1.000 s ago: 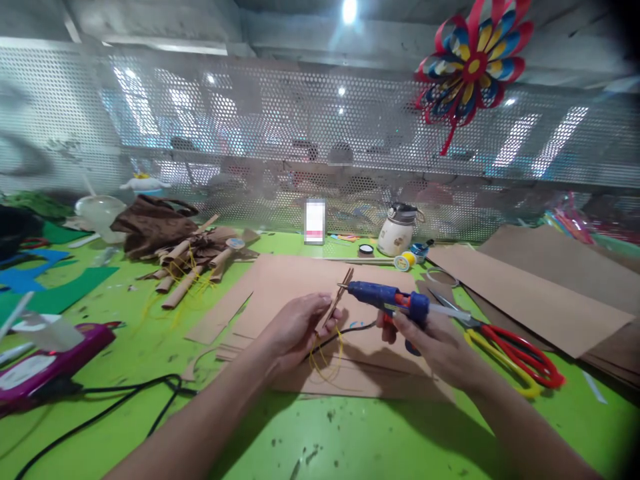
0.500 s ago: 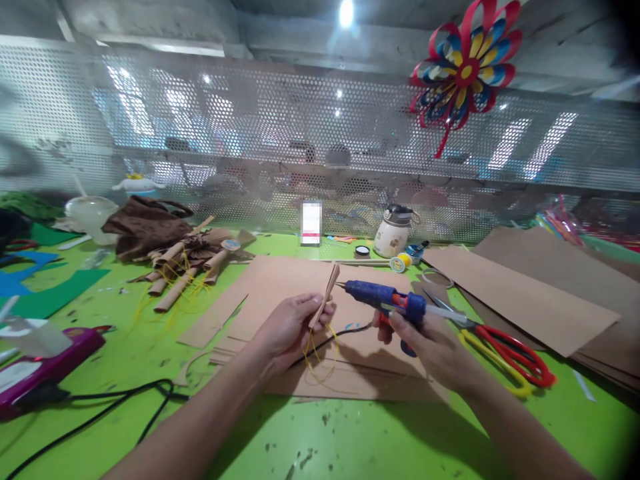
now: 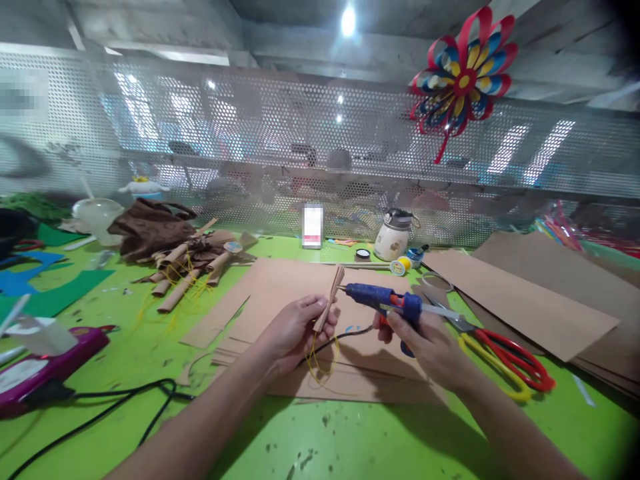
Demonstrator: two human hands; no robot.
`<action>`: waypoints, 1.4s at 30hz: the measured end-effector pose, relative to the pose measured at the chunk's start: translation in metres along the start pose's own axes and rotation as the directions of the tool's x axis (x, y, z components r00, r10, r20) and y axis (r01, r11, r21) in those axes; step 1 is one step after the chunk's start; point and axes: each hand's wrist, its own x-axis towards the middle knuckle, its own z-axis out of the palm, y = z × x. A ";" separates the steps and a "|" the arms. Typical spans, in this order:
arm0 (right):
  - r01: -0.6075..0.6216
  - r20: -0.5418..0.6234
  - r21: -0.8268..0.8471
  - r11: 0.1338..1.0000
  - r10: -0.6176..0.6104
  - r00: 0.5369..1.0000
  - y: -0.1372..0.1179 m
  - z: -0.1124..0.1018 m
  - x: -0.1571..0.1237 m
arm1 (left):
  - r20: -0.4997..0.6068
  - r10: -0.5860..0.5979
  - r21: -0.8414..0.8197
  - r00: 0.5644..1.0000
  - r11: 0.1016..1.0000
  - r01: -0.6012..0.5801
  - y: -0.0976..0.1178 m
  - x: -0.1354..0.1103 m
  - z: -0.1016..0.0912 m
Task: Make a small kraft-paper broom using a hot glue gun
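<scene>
My left hand (image 3: pixel 305 327) is closed round a narrow folded strip of brown paper (image 3: pixel 330 300), which it holds tilted over the sheets. Yellow thread (image 3: pixel 323 363) hangs in loops below that hand. My right hand (image 3: pixel 415 333) grips a blue hot glue gun (image 3: pixel 377 295) with a glue stick poking out of its back. The gun's nozzle tip is at the upper part of the folded paper; whether it touches, I cannot tell. Brown paper sheets (image 3: pixel 280 280) lie flat beneath both hands.
Red and yellow scissors (image 3: pixel 515 360) lie right of my right hand, near stacked brown paper (image 3: pixel 525 300). Rolled paper pieces (image 3: pixel 180 290) with thread sit at left. A purple power strip (image 3: pixel 55 363) and black cable (image 3: pixel 125 393) are lower left; a jar (image 3: pixel 393 237) stands behind.
The folded paper in my left hand has turned slightly, showing more of its side. The glue gun stays close to it, almost unmoved. The whole view has shifted a little.
</scene>
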 end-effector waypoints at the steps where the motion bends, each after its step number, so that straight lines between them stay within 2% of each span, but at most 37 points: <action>1: 0.006 -0.003 -0.010 1.000 -0.006 1.000 0.000 0.000 0.000 | 0.005 -0.002 0.000 1.000 1.000 0.002 0.000 0.000 0.000; 10: 0.023 -0.027 -0.073 0.997 -0.025 0.999 0.006 0.000 0.002 | 0.064 -0.007 -0.010 0.998 1.000 0.008 -0.001 -0.001 0.001; 23: 0.004 0.001 -0.158 0.987 -0.004 1.000 0.001 0.004 -0.003 | 0.063 -0.005 -0.028 0.998 1.000 0.007 0.001 -0.004 0.003; 30: -0.008 -0.005 -0.146 0.989 0.007 1.000 -0.001 0.003 -0.003 | 0.026 -0.032 -0.031 0.999 0.999 0.033 0.003 -0.005 0.004; 42: -0.009 -0.024 -0.090 0.996 0.006 1.000 0.001 -0.002 0.001 | 0.029 -0.040 -0.044 0.999 0.998 0.041 0.003 -0.007 0.004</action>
